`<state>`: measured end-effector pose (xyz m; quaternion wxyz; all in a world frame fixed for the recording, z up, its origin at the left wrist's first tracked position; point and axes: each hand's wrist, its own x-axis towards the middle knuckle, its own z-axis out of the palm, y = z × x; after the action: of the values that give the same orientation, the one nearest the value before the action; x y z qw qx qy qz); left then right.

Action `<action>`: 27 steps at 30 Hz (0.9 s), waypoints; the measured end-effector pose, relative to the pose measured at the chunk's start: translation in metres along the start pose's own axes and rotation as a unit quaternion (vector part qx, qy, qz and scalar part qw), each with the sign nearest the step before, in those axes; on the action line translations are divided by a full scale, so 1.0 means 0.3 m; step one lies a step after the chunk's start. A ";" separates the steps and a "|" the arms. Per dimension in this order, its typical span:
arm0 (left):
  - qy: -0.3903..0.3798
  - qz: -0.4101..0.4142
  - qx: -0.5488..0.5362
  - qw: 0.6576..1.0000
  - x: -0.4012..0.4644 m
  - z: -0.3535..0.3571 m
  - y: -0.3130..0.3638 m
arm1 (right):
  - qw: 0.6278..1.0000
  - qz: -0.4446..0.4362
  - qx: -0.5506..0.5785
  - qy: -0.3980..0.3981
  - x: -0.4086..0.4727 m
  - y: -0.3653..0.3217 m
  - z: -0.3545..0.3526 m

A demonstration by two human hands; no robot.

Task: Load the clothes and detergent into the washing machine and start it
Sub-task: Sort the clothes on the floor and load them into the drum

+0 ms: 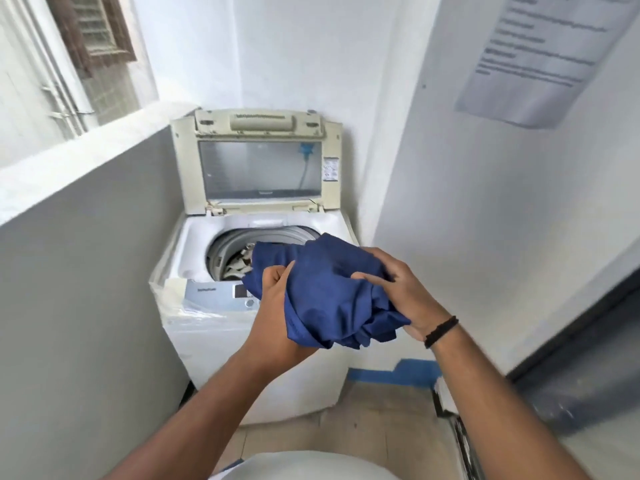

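A white top-loading washing machine [207, 337] stands in the corner with its lid [259, 168] raised upright. Some light and dark patterned clothes [242, 263] lie inside the drum. A bundled dark blue garment [325, 289] hangs over the front right of the drum opening and hides part of the control panel [214, 294]. My left hand [273, 306] grips the garment's left side from below. My right hand [398, 292] grips its right side, fingers curled into the cloth. No detergent is in view.
A grey half-wall [86, 254] runs along the left of the machine. White walls close in behind and to the right, with a printed notice [540, 53] taped up. A dark door edge [588, 341] is at the right. Tiled floor [381, 427] lies in front of the machine.
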<state>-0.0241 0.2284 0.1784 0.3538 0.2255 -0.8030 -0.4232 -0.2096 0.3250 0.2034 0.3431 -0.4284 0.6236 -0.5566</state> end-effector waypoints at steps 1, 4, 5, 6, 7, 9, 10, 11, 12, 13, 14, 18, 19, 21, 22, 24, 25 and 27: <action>0.019 -0.007 0.022 1.000 0.059 -0.027 -0.048 | 1.000 -0.009 -0.016 0.006 0.071 -0.011 0.028; 0.040 -0.025 0.031 0.998 0.215 -0.108 -0.176 | 0.998 -0.049 -0.021 0.028 0.273 -0.003 0.104; 0.048 -0.031 0.028 0.998 0.259 -0.134 -0.222 | 0.998 -0.050 -0.018 0.031 0.323 0.004 0.127; 0.047 -0.037 0.022 0.998 0.298 -0.159 -0.263 | 0.998 -0.051 -0.020 0.036 0.380 0.021 0.145; 0.045 -0.034 0.014 0.998 0.327 -0.173 -0.302 | 0.998 -0.049 -0.014 0.043 0.426 0.033 0.162; 0.044 -0.035 0.006 0.998 0.382 -0.191 -0.368 | 0.998 -0.041 -0.003 0.052 0.511 0.063 0.193; 0.041 -0.044 0.005 0.998 0.408 -0.197 -0.395 | 0.998 -0.033 0.004 0.056 0.546 0.092 0.205; 0.039 -0.050 0.011 0.998 0.441 -0.197 -0.436 | 0.998 -0.024 0.008 0.060 0.583 0.118 0.215; 0.037 -0.062 0.024 0.997 0.464 -0.193 -0.467 | 0.998 -0.014 0.009 0.066 0.611 0.143 0.226; 0.032 -0.074 0.039 0.996 0.483 -0.183 -0.493 | 0.997 -0.001 0.013 0.071 0.633 0.167 0.234; 0.028 -0.089 0.044 0.995 0.510 -0.168 -0.526 | 0.997 0.012 0.015 0.073 0.668 0.195 0.233; -0.014 -0.111 0.095 0.989 0.601 -0.119 -0.640 | 0.998 0.036 0.014 0.054 0.773 0.281 0.214; -0.029 -0.124 0.096 0.987 0.635 -0.113 -0.672 | 0.998 0.029 0.022 0.042 0.803 0.297 0.210; -0.059 -0.152 0.110 0.981 0.717 -0.116 -0.725 | 1.000 0.003 0.023 0.014 0.864 0.330 0.200; -0.073 -0.160 0.127 0.976 0.761 -0.124 -0.745 | 1.000 -0.008 0.018 -0.001 0.895 0.345 0.199; -0.088 -0.190 0.111 0.971 0.841 -0.144 -0.776 | 1.000 -0.008 -0.002 -0.019 0.960 0.398 0.198; -0.088 -0.206 0.091 0.970 0.879 -0.152 -0.792 | 1.000 0.001 -0.018 -0.020 0.995 0.433 0.197; -0.072 -0.253 0.066 0.962 0.943 -0.161 -0.852 | 0.998 0.033 -0.047 -0.003 1.079 0.520 0.195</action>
<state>-0.1548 -0.1220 0.0895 0.1603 0.4134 -0.7694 -0.4598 -0.3090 0.0071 0.0565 0.3426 -0.4255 0.6616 -0.5136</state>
